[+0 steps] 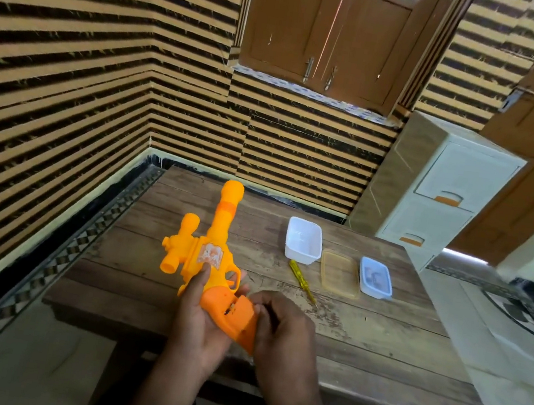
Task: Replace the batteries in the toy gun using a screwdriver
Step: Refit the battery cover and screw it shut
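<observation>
An orange toy gun (pixel 214 243) is held above the near part of the wooden table (pixel 375 350), barrel pointing away from me. My left hand (pixel 202 324) grips it from below, thumb on its side sticker. My right hand (pixel 285 326) holds the darker orange grip end, fingers curled at the open battery slot (pixel 236 307). What sits inside the slot is too dark to tell. A yellow screwdriver (pixel 302 281) lies on the table to the right of the gun, untouched.
Behind the screwdriver stand a white plastic box (pixel 303 240), a flat amber lid (pixel 339 274) and a small blue-rimmed box (pixel 375 277) with small items inside. A white drawer unit (pixel 440 193) stands beyond the table's right corner. Striped walls close in left and back.
</observation>
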A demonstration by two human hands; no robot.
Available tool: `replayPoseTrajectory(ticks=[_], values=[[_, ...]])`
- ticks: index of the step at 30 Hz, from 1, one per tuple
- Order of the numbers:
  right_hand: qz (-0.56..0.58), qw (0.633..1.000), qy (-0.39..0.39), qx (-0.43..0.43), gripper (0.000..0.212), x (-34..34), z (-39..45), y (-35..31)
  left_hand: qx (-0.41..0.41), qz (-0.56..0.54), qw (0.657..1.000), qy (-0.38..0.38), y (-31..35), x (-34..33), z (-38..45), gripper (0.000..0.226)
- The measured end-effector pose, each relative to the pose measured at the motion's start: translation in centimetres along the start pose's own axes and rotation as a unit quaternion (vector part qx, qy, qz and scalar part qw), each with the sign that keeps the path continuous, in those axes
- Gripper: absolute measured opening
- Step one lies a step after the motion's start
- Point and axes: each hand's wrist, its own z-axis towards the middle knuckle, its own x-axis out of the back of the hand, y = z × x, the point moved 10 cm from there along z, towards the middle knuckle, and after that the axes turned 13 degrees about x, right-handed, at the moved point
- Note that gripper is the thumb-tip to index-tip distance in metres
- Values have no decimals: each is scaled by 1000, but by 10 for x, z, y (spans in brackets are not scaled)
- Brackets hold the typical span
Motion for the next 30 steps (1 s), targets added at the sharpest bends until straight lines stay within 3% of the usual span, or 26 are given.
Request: replayPoseTrajectory(ticks=[3, 9, 15, 18, 24, 30], values=[[-10, 1000, -15, 13, 19, -7, 0, -8, 23, 8, 1000, 1, -7, 2, 3, 80], [-135, 989, 18, 55, 33, -10, 1, -13, 11, 41, 999, -26, -12, -5, 14, 47], [-245, 967, 29, 69, 38, -19, -6, -5, 26, 62, 998, -21, -17, -11, 17, 48], [-303, 946, 33, 114, 29, -26, -11, -12, 26, 55, 998, -18, -13, -9, 20, 47], [-291, 944, 31, 150, 13, -35, -11, -9, 38, 26, 999, -20, -8, -8, 29, 47], [-273, 946, 3, 177, 31, -41, -6, -14, 68, 14, 998, -12, -2, 0, 35, 50]])
